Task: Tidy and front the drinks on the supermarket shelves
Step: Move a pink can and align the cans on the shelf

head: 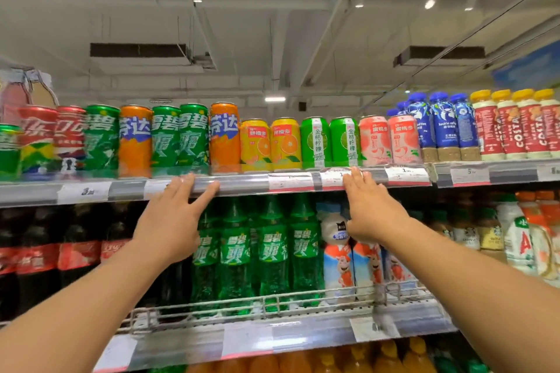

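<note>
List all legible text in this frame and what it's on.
"COSTA": red-labelled bottles, top shelf right.
"雪碧": tall green cans and green bottles.
"金桔柠檬": short green cans.
"luckin coffee": blue bottles, barely readable.
Price tags: too blurred to read.

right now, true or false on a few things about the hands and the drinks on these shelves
1. Both hands hold cans. False: the left hand and right hand are open, fingertips at the grey top-shelf price rail.
2. The two short yellow orange-juice cans stand left of the two short green lime cans. True.
3. The green plastic soda bottles are on the top shelf. False: they stand one shelf lower.
4. Blue-capped coffee bottles stand left of yellow-capped red-labelled bottles. True.
</note>
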`<state>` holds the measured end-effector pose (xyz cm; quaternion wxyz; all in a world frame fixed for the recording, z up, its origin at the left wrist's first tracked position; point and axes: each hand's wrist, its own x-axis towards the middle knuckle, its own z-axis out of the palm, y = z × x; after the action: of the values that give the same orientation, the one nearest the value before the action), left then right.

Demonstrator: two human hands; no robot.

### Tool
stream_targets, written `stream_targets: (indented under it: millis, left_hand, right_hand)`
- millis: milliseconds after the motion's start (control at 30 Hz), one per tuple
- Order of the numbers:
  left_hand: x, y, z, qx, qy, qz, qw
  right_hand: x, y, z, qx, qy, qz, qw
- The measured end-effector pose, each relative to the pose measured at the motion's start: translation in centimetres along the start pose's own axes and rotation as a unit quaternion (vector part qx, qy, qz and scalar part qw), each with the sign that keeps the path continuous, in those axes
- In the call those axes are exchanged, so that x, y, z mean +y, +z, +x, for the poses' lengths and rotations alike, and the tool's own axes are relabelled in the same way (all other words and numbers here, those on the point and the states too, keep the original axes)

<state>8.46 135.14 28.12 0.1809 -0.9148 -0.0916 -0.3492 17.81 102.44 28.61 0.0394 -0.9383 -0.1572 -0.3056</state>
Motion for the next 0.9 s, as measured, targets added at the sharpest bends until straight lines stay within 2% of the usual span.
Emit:
stream_targets:
  millis: [233,433,500,567,700,833,900]
  left_hand:
    - [0.4,1.4,0.2,0.042,0.001,0.007,0.999]
    - [0.4,2.5,0.9,0.058,-0.022,-0.018,0.998]
    - [0.1,2.9,1.2,0.108,-0.002,-0.031,0.994]
    - [0.3,2.8,1.1,0.088,-0.014,-0.016,0.996]
    - [0.7,2.1,0.5,0.037,-0.035,-0.017,0.999]
    - [-0.1,-0.7,-0.1,-0.004,-0.007,-0.044,0.999]
    - [-1.5,-1.6,-0.9,0.0,0.016,-0.037,0.999]
  right_hand:
    - [-0.5,-0.1,-0.5,0.0,0.016,0.013,1.0]
    - [0.1,1.9,-0.3,0.05,-0.003,0.001,0.999]
    - [0.5,2.9,-0.1,0.071,-0.014,-0.031,0.997]
    - [0.9,3.5,0.0,0.086,-0.022,-0.057,0.994]
    - [-0.9,2.2,-0.2,0.121,-0.03,-0.03,0.992]
    - [-6.2,0.1,-1.6,0.117,-0.134,0.03,0.984]
    - [-9.2,-0.5,-2.0,0.11,-0.178,0.048,0.977]
